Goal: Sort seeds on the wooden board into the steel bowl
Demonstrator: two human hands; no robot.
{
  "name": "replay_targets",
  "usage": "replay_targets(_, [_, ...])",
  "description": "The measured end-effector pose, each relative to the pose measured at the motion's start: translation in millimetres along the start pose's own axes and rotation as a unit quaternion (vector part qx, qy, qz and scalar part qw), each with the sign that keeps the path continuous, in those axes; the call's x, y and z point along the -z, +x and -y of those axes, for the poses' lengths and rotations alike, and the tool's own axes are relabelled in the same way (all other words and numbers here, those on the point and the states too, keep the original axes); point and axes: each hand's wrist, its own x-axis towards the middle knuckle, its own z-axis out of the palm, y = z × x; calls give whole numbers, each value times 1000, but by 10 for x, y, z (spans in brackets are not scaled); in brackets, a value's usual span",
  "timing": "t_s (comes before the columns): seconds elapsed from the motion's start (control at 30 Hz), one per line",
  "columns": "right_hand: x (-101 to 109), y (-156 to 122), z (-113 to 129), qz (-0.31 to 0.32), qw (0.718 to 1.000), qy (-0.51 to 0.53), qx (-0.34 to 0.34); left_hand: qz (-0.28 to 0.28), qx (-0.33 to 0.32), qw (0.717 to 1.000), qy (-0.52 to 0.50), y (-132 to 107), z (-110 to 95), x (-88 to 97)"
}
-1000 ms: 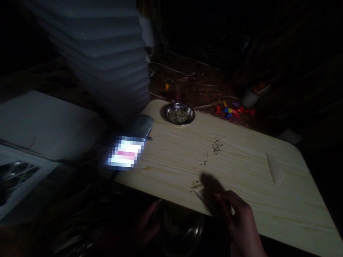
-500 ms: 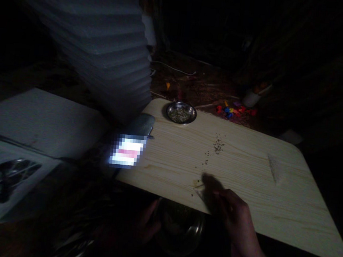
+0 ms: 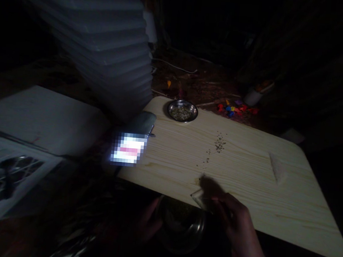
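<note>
By the lower bowl (image 3: 194, 227), the right hand (image 3: 240, 219) gripped a thin, pale-edged piece (image 3: 198, 196) — the grip of the left hand (image 3: 151, 219) was too dark to tell.

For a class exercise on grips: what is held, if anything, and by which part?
The right hand seems to hold a thin pale-edged piece, exact spot too dark to tell. The left hand is at the nearer bowl; grip unclear.

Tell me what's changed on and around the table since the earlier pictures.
The pale pointed piece at the right hand has shifted slightly toward the near edge of the table. No grip was visibly taken or released. The left hand stays beside the big bowl; the small bowl and main scatter of specks stay put.
</note>
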Motion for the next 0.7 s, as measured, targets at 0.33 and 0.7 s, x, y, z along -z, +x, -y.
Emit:
replay_targets(0.33, [-40, 46, 4, -15, 1000, -19, -6, -5, -33, 998, 46, 92, 265, -58])
replay_targets(0.7, [84, 123, -96, -50, 998, -31, 4, -112, -101, 964, 221, 134, 538, -68])
